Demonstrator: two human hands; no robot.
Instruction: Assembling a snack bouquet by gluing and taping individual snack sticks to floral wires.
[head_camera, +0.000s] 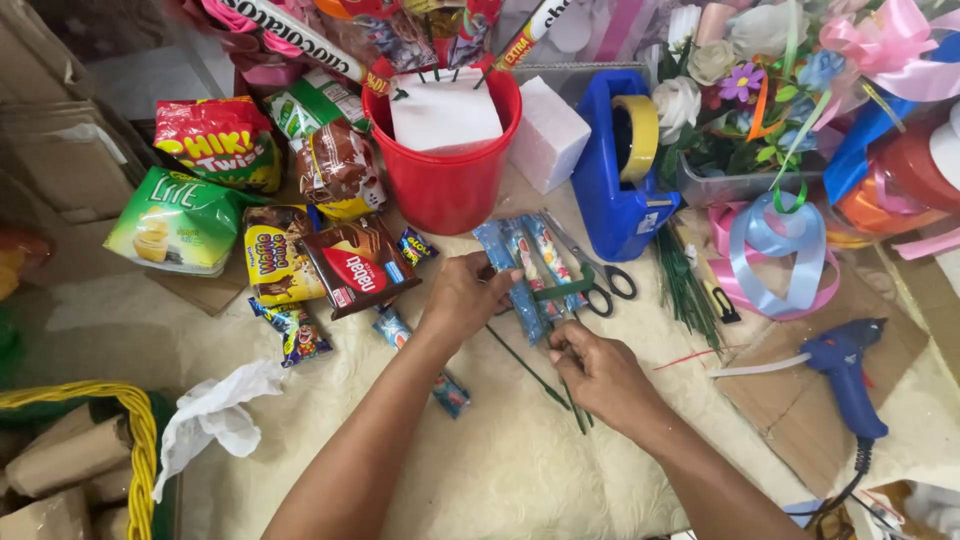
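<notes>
My left hand (462, 296) presses down on a row of three long blue candy packets (528, 262) lying side by side on the cream cloth. My right hand (598, 372) pinches thin green sticks (540, 378) that run from under the packets toward me. A strip of green tape (565, 290) crosses the packets. Black-handled scissors (600, 283) lie just right of them.
A red bucket (447, 170) with white foam and sticks stands behind. Snack packets (300, 225) spread to the left, a blue tape dispenser (620, 170) and ribbons (775, 250) to the right. A blue glue gun (848, 372) rests on cardboard. A yellow basket (130, 420) sits lower left.
</notes>
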